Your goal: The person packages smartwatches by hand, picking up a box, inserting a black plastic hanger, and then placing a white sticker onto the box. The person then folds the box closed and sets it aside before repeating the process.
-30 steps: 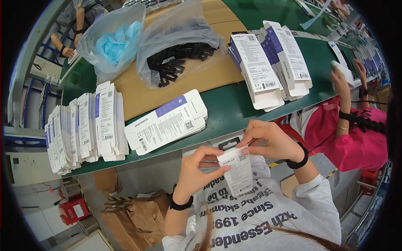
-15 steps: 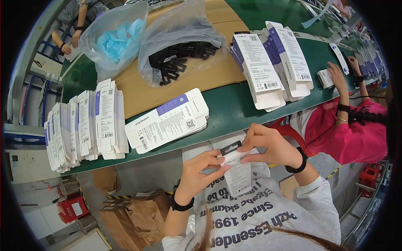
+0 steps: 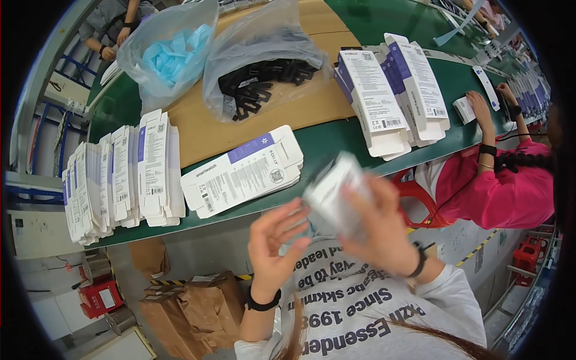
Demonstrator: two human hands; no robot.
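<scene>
A small white carton (image 3: pixel 337 195), smeared by motion, is gripped in my right hand (image 3: pixel 381 225) over the table's front edge. My left hand (image 3: pixel 276 243) is just left of the carton, fingers spread and holding nothing. Beyond the hands, a short stack of flattened white and purple cartons (image 3: pixel 240 171) lies on the green table (image 3: pixel 321 135). Upright bundles of the same flat cartons (image 3: pixel 153 171) stand to the left. At the back, a clear bag holds black plastic hang tabs (image 3: pixel 249 99).
Another bag with light blue strips (image 3: pixel 174 57) sits on brown cardboard (image 3: pixel 192 135). Assembled cartons (image 3: pixel 375 102) lean together at the right. A person in a pink shirt (image 3: pixel 486 189) works beside me, hands on a small white box (image 3: pixel 464 110). Brown paper-wrapped boxes (image 3: pixel 210 309) are on the floor.
My left hand has let go of the carton and opened. My right hand has turned the carton and lifted it towards the table; its black hang tab no longer shows clearly.
</scene>
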